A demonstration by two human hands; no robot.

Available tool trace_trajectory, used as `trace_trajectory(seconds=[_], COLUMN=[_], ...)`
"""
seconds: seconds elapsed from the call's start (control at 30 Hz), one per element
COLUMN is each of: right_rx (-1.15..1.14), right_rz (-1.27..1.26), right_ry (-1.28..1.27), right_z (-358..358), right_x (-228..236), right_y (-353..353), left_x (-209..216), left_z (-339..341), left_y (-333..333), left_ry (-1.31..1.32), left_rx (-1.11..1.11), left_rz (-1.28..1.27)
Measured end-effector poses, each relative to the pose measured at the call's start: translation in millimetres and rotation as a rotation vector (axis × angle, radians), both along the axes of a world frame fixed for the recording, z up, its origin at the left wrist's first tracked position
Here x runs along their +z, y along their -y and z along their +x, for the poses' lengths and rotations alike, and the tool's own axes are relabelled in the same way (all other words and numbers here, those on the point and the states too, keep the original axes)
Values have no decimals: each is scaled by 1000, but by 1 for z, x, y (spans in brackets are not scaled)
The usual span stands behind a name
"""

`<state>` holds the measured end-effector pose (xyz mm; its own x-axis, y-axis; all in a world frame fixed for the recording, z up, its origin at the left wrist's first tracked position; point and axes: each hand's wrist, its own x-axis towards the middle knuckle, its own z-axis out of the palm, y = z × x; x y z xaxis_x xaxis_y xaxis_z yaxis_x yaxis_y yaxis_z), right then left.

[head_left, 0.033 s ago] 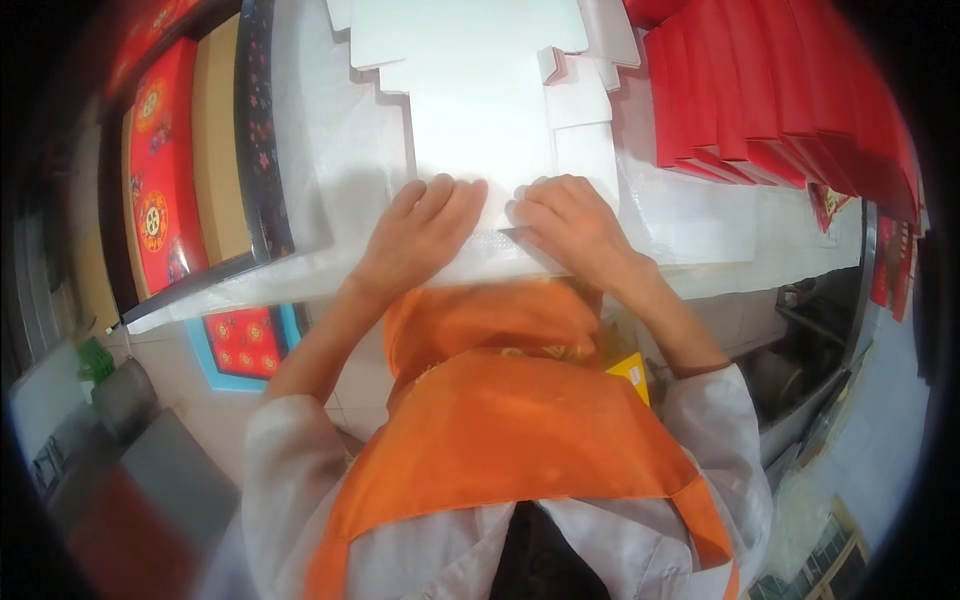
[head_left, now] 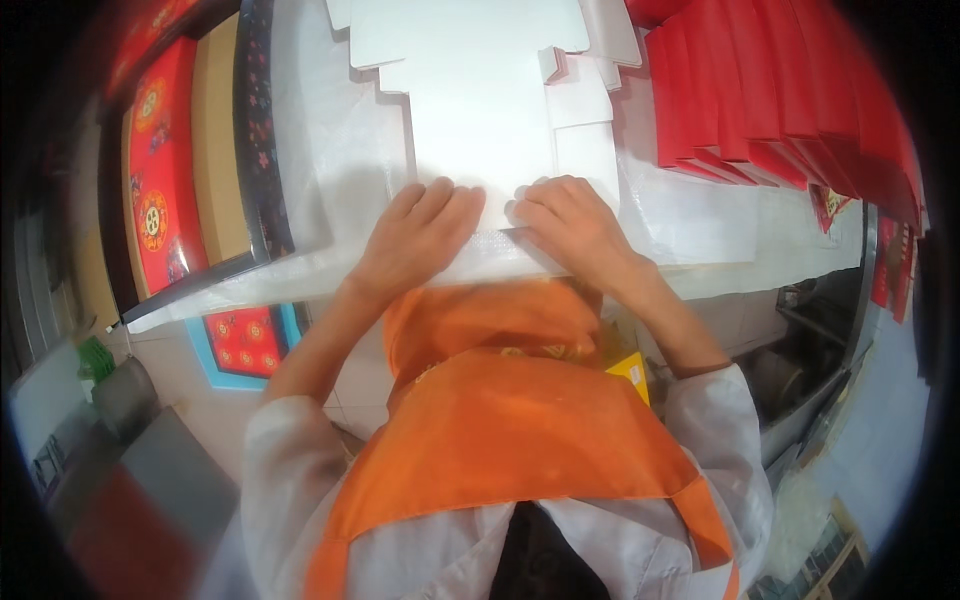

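Cardboard (head_left: 480, 110) lies left of the red stack (head_left: 750, 90), probably light, stiff, easily creased; hold its near edge, where left hand (head_left: 425, 230) and right hand (head_left: 575, 225) curl; whether they pinch is unclear.

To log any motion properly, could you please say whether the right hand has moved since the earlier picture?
No, the right hand shows no visible shift against the red stack.

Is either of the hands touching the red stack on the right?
No, the left hand and right hand are both at the near end of the white cardboard, apart from the red stack.
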<state>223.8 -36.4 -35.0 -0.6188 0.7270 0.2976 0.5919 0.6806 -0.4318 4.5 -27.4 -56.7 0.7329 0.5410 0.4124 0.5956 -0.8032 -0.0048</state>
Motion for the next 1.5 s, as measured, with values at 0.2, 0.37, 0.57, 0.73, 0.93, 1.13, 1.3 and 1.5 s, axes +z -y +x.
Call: trace_trajectory(seconds=[0.2,0.37,0.57,0.73,0.93,1.13,1.3,1.5], right_rx=[-1,-35,-37,-68,-111,-65,-151,-183], right_rz=[140,86,-273,-678,-503,-330,-322,-730], right_ry=[42,10,65,121,92,116,34,70], right_z=[-4,-5,-1,-5,-6,-6,9,14], right_x=[-4,-1,6,29,22,23,18,21], right_y=[-2,-5,-23,-48,-32,-9,-6,-35], left_x=[-3,-6,17,24,17,15,15,28], left_z=[-13,-12,-3,1,-2,-14,-18,-16], left_y=[8,9,-11,-29,-16,15,10,-9], left_ry=[62,258,280,236,231,194,301,328], left_rx=[-75,-33,169,269,202,217,351,466], left_rz=[-200,-288,-701,-983,-787,-410,-714,-1153])
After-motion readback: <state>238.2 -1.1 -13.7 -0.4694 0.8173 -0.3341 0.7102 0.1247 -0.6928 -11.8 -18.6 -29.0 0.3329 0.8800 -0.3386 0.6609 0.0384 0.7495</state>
